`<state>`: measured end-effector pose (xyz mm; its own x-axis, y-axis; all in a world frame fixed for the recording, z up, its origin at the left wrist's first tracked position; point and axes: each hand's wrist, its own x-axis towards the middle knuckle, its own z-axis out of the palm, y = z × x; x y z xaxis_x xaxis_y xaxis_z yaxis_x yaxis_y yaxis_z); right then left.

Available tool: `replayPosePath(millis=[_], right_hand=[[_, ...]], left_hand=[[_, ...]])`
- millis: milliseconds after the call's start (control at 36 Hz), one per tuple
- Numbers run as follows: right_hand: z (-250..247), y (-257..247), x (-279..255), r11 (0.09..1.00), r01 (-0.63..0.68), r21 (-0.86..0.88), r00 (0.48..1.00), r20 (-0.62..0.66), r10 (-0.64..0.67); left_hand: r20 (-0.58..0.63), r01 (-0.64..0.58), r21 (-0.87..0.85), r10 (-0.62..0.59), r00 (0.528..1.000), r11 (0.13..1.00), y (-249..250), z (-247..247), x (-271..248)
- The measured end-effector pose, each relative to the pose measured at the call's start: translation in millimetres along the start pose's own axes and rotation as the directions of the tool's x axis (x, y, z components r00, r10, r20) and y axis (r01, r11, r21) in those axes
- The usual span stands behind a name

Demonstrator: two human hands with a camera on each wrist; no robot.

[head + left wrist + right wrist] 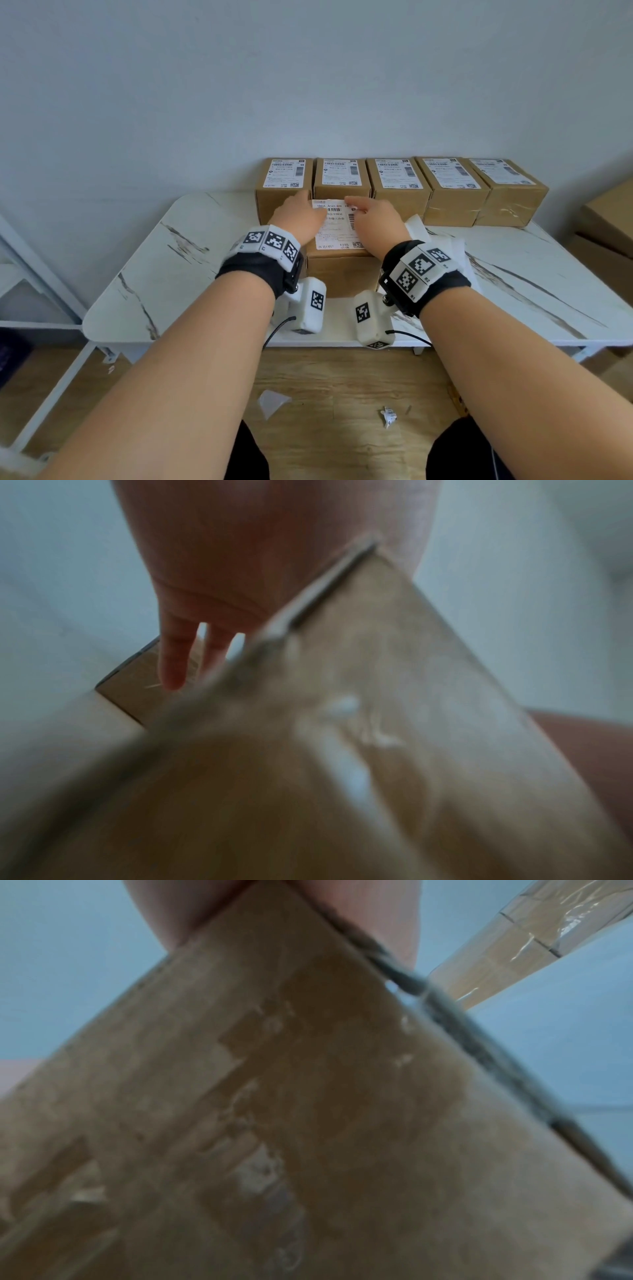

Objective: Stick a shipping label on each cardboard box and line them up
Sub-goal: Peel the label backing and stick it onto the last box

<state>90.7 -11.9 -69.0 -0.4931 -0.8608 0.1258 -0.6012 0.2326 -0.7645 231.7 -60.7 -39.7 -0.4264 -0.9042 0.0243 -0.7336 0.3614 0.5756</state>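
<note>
A brown cardboard box (342, 274) stands near the table's front edge with a white shipping label (337, 226) lying on its top. My left hand (301, 216) lies flat on the label's left side, fingers straight. My right hand (373, 216) presses the label's right side, its index finger stretched toward the far edge. Several labelled boxes (397, 185) stand in a row along the wall behind. In the left wrist view my fingers (173, 664) reach past the box's side (377, 723). The right wrist view is filled by blurred cardboard (308, 1110).
White backing papers (445, 246) lie on the marble table (171, 267) just right of the box. Larger cardboard boxes (606, 219) stand off the table's right end. A grey rack (34, 274) stands at the left. Paper scraps (274, 402) lie on the wooden floor.
</note>
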Motion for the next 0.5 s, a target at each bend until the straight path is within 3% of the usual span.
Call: replayPosePath(millis=[389,500], right_hand=[[3,-1,2,1.000,0.016,0.009,1.000,-0.005,-0.016],[2,-2,0,1.000,0.017,0.003,1.000,-0.010,-0.016]], left_hand=[[-0.022,-0.024,0.011,0.024,0.999,1.000,15,-7,15],[-0.098,-0.043,0.054,0.048,0.994,0.998,13,-5,19]])
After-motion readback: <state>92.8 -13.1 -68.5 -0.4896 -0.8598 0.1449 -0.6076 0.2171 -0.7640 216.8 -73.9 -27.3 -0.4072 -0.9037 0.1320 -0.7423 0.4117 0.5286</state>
